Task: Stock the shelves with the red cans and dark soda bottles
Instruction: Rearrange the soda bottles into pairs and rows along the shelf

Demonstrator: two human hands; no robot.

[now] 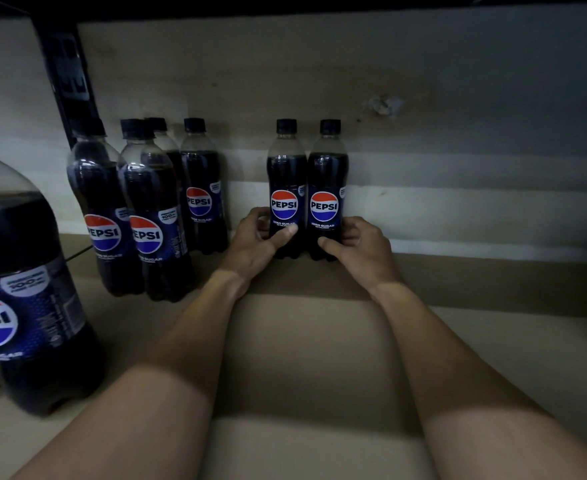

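Two small dark soda bottles stand upright side by side at the back of the shelf, against the wall. My left hand [257, 242] grips the lower part of the left bottle [285, 181], thumb across its front. My right hand [357, 245] grips the base of the right bottle [327, 183] the same way. Both bottles have black caps and blue labels with a round red, white and blue logo. No red cans are in view.
Several more small dark bottles [146, 209] stand in a cluster to the left. A large dark bottle [25, 282] stands at the near left edge. A black shelf post [65, 74] rises at the back left. The tan shelf board [492, 341] stretches to the right.
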